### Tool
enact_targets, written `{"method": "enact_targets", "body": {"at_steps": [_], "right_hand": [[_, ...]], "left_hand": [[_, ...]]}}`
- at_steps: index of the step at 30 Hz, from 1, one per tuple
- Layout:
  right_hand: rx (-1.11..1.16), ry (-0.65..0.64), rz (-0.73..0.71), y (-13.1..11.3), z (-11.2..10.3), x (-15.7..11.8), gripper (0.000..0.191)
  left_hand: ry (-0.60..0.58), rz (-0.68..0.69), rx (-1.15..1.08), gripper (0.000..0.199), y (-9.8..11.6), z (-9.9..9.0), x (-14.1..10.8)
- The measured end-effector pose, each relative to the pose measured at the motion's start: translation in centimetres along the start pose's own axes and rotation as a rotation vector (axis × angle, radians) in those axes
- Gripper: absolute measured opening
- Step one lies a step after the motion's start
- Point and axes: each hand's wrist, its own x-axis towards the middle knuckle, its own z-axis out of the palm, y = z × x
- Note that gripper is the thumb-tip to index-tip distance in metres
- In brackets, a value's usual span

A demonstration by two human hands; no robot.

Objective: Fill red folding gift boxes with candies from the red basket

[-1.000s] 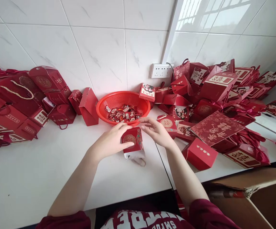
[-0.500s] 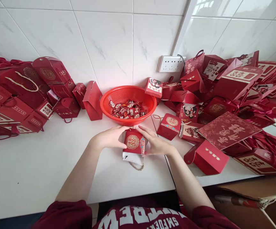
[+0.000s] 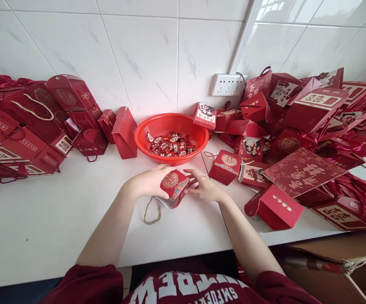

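Observation:
A small red gift box (image 3: 174,182) with a round gold emblem and a blue-dotted band is tilted in front of me, just above the white table. My left hand (image 3: 148,181) grips its left side, thumb on the near edge and fingers behind. From its lower left hangs a twisted gold cord handle (image 3: 153,213), resting on the tabletop. At the box's right side my right hand (image 3: 204,185) touches its edge with bent fingers, the tips partly hidden. Right behind the box stands a red plastic basket (image 3: 145,147) holding several wrapped candies (image 3: 170,143).
On the left, red boxes (image 3: 28,139) are stacked against the tiled wall. A large heap of red boxes (image 3: 318,105) covers the right side, with a similar gold-emblem box (image 3: 225,166) at its near left. A power strip (image 3: 229,85) is on the wall; a cardboard carton (image 3: 335,270) stands below right.
The box has turned and tilted in my hands, so its cord handle now points left instead of toward me. My right hand has shifted slightly right, and its fingers have bent.

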Motion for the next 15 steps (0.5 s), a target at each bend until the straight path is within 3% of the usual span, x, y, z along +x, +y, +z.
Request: {"method": "enact_targets", "body": {"at_steps": [2,6,8,12,15], "right_hand": [[0.005,-0.036,0.018,0.4,0.5,0.2,0.074],[0.007,0.01,-0.026,0.7,0.8,0.6,0.032],[0.014,0.015,-0.056,0.5,0.8,0.7,0.023],[0.225,-0.051,-0.04,-0.4,0.8,0.5,0.025],[0.384,-0.122,-0.041,-1.0,0.8,0.2,0.031]], "left_hand": [[-0.026,0.055,0.014,0.071,0.2,-0.1,0.4],[-0.005,0.104,-0.019,0.055,-0.3,-0.6,0.5],[0.066,0.057,-0.09,0.04,-0.7,-0.8,0.5],[0.269,-0.079,-0.162,0.023,-1.3,-1.2,0.4],[0.423,-0.101,-0.247,0.034,-1.4,-1.6,0.2]]}}
